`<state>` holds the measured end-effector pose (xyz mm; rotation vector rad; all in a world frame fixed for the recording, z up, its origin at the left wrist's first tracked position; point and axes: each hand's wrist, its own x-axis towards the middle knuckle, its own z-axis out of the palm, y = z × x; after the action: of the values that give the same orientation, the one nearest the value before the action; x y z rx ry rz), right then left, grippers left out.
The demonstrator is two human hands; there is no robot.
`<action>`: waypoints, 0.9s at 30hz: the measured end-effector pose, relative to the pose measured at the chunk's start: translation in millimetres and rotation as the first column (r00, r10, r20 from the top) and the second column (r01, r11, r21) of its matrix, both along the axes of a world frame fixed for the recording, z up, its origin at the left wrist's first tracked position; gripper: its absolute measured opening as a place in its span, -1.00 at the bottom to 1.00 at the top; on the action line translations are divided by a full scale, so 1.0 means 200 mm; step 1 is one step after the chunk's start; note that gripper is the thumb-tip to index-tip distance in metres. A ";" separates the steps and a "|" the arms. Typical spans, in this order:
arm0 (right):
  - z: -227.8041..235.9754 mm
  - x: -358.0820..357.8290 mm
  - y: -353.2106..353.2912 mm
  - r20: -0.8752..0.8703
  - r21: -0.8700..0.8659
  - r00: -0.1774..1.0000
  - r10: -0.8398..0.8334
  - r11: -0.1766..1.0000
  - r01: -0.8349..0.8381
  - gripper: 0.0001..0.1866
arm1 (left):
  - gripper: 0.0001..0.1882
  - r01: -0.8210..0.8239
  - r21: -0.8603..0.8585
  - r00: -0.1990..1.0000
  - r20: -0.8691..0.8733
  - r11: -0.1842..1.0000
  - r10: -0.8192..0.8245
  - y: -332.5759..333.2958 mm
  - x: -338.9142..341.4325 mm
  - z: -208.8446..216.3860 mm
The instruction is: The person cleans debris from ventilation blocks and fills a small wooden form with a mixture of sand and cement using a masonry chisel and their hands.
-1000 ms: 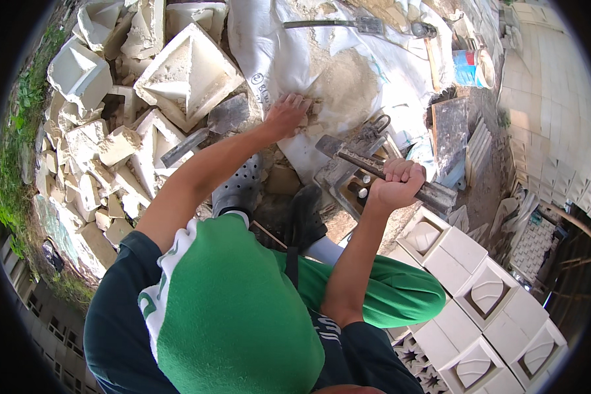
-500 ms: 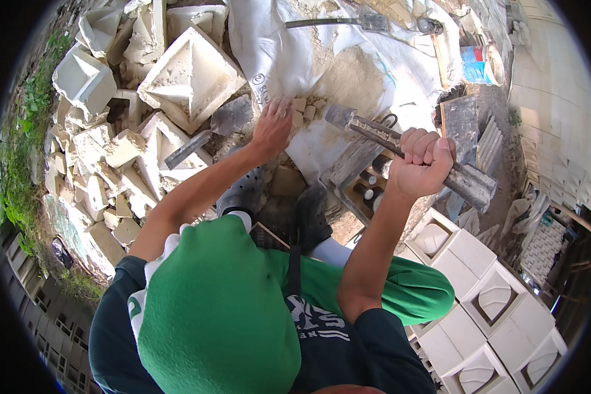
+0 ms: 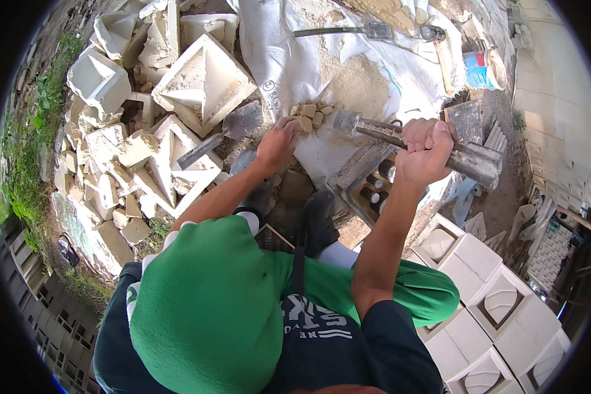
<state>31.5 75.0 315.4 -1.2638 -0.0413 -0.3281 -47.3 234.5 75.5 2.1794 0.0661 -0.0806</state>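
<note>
My right hand is wrapped around the handle of a dusty hammer, raised above the ground, with its head pointing left toward a small heap of pale stone chunks. My left hand reaches down to that heap, fingers curled on the chunks at the edge of a white sack spread on the ground. Whether it grips a chunk is unclear. A green cap and green shirt fill the lower middle of the view.
Broken white plaster moulds are piled at the left, with a trowel lying among them. Whole white cast blocks stand at the lower right. A shovel and a plastic container lie at the top.
My right hand has lifted the hammer up and to the right. My left hand stayed at the stone chunks on the sack.
</note>
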 end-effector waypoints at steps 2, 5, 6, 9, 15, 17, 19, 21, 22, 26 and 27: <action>0.04 -0.03 -0.02 0.001 0.014 1.000 0.008 1.000 -0.008 -0.69 | -0.69 -0.015 -0.010 1.000 0.008 1.000 0.015 0.01 0.00 -0.02; -0.19 -0.01 0.00 -0.118 0.029 0.983 -0.142 0.989 0.146 -0.73 | -0.70 -0.047 -0.030 0.997 0.052 0.998 0.049 0.00 0.05 -0.03; -0.35 -0.01 0.01 -0.132 -0.016 0.973 -0.188 0.982 0.187 -0.74 | -0.71 -0.066 -0.040 0.995 0.066 0.997 0.069 -0.03 0.04 -0.02; -0.43 0.04 0.04 -0.181 -0.029 0.968 -0.172 0.985 0.169 -0.75 | -0.77 -0.046 -0.002 0.997 0.054 0.999 0.047 -0.02 -0.01 -0.04; -0.04 0.02 -0.03 -0.079 0.055 0.996 0.049 0.998 -0.044 -0.75 | -0.79 -0.016 0.001 0.992 0.122 1.000 0.016 -0.02 0.00 -0.07; 0.07 0.01 -0.02 0.003 0.032 0.996 0.085 0.996 -0.085 -0.72 | -0.79 -0.051 -0.022 0.995 0.081 0.998 0.053 -0.02 0.00 -0.09; -0.02 0.02 0.02 -0.057 0.013 0.998 0.011 1.000 -0.010 -0.71 | -0.78 -0.086 -0.046 0.995 0.048 0.995 0.088 -0.01 0.02 -0.10; -0.27 0.03 0.07 -0.190 -0.011 0.959 -0.212 0.977 0.214 -0.71 | -0.78 -0.072 -0.126 0.997 0.015 0.989 0.074 -0.04 0.05 -0.08; -0.33 0.01 0.06 -0.194 -0.013 0.958 -0.213 0.977 0.215 -0.71 | -0.78 -0.071 -0.127 0.997 0.010 0.989 0.073 -0.03 0.01 -0.09; -0.34 0.07 -0.02 -0.182 0.061 0.976 -0.116 0.990 0.129 -0.68 | -0.78 -0.047 -0.055 0.993 0.102 0.997 0.052 -0.03 -0.01 -0.11; -0.29 0.05 -0.02 -0.157 0.048 0.983 -0.097 0.993 0.105 -0.70 | -0.78 -0.055 -0.030 0.992 0.108 0.998 0.058 -0.02 0.00 -0.12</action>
<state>41.6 71.1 257.5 -1.2342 0.1641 -0.3159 -46.5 231.1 52.3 2.1497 0.0643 0.0698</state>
